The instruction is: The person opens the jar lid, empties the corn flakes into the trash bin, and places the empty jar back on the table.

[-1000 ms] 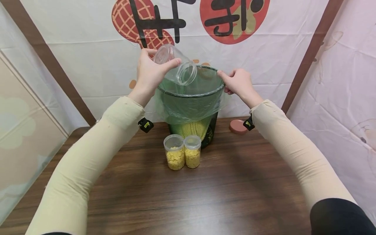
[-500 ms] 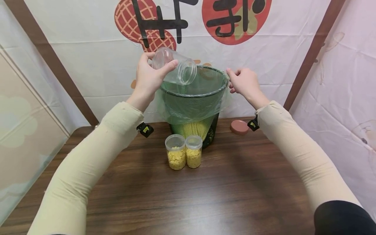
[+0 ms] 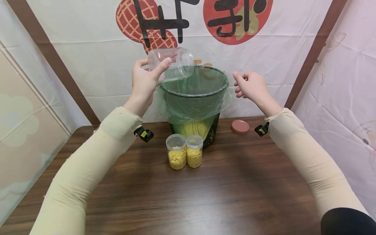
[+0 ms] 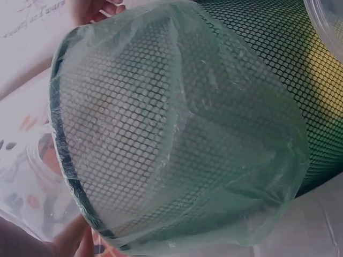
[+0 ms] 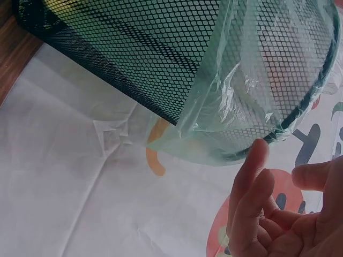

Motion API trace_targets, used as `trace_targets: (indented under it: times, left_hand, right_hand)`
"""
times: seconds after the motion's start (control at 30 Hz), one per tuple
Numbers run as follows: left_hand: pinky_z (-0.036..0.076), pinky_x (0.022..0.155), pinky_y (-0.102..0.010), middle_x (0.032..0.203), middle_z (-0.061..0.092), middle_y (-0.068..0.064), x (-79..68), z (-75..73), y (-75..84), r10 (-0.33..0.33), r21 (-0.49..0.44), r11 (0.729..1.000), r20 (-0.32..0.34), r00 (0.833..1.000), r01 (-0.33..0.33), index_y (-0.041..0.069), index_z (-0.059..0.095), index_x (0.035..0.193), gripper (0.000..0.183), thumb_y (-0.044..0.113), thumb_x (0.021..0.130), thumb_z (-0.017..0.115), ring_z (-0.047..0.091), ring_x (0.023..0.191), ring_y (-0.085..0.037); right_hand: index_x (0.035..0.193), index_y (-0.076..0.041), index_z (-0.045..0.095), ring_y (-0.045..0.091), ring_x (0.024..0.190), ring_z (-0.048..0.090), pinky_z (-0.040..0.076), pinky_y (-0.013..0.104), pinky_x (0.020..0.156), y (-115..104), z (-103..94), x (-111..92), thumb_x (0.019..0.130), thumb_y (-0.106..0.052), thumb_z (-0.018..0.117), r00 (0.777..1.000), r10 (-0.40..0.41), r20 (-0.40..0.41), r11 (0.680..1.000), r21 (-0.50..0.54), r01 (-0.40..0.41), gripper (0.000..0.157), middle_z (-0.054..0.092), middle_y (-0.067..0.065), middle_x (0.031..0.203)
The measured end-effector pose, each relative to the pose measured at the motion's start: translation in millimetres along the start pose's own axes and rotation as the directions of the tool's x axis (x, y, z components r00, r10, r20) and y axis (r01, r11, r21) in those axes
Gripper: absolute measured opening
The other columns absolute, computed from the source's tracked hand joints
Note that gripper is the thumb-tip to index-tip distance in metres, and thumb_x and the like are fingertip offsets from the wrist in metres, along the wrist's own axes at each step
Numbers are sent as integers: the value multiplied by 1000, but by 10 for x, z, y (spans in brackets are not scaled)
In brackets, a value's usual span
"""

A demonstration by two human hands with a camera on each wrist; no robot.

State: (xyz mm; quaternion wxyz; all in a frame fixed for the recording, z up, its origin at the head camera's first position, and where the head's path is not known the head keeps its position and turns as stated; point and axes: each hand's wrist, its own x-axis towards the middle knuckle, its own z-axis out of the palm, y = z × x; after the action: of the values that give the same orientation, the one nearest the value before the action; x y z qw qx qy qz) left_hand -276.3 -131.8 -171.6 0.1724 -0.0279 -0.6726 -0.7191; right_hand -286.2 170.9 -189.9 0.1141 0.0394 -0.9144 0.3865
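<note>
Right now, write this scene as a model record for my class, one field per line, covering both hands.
left hand: grips a clear jar tipped nearly sideways, mouth pointing right
right hand: loosely curled, holding nothing, right of the bin
bin: dark mesh, upright, lined with a green bag
standing jars: wider jar and narrower jar, side by side, partly filled with something yellow
pink lid: on the table

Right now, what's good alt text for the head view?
A left hand holds a clear jar sideways above a green-lined mesh bin; the right hand hovers beside it. Two jars of yellow crumbs stand in front.
</note>
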Motion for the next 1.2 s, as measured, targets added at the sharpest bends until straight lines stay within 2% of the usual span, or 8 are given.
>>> trace_targets:
  times: [0.17,0.37,0.53,0.7,0.87,1.03,1.2]
  left_hand:
    - [53,87,-33,113,47,-8,8,-18,-23,-9,-177,984,-6,1000,8,8,39,121,68,28,72,82,59,93,-15]
    - [53,86,-45,133,33,-8,-23,-101,-45,37,-354,935,19,999,-28,20,31,127,64,21,80,75,53,116,-26]
    - [54,84,-47,132,39,-5,-54,-186,-62,55,-425,904,28,998,-38,19,38,115,46,23,83,71,48,123,-29]
    - [54,84,-47,130,39,-5,-70,-262,-96,43,-490,871,9,999,-33,17,34,107,46,24,82,72,47,122,-30]
    - [54,82,-46,128,42,-8,-78,-328,-145,19,-533,846,17,1000,-7,17,28,108,51,22,83,72,51,120,-32]
    - [51,88,-50,127,46,-12,-82,-418,-203,28,-586,810,41,999,1,15,29,108,53,13,80,74,52,122,-36]
    - [45,94,-54,134,41,-13,-114,-535,-249,47,-602,798,65,997,2,11,35,122,58,4,79,73,50,124,-35]
  right_hand:
    - [97,-6,63,8,59,66,51,20,57,57,-13,-63,93,-60,38,999,-43,0,998,-38,43,60,68,5,74]
    - [97,-7,64,12,62,67,50,23,59,112,9,-171,91,-64,38,998,-65,18,996,-54,66,63,67,7,75]
    - [98,-8,64,13,64,67,49,26,62,191,40,-250,89,-68,37,998,-48,28,995,-81,50,66,67,6,76]
    - [96,-10,64,14,63,67,46,27,58,264,75,-280,89,-68,36,999,-41,13,993,-110,43,64,67,1,71]
    - [92,-12,65,10,61,67,45,27,57,325,92,-291,91,-64,37,999,-54,-8,990,-128,52,60,67,-1,68]
    - [91,-12,65,10,61,66,43,29,60,352,106,-311,92,-63,36,997,-71,-25,986,-155,67,59,67,-1,67]
    - [92,-12,65,14,64,67,43,30,62,367,99,-331,92,-64,35,997,-75,-33,983,-169,69,60,68,2,70]
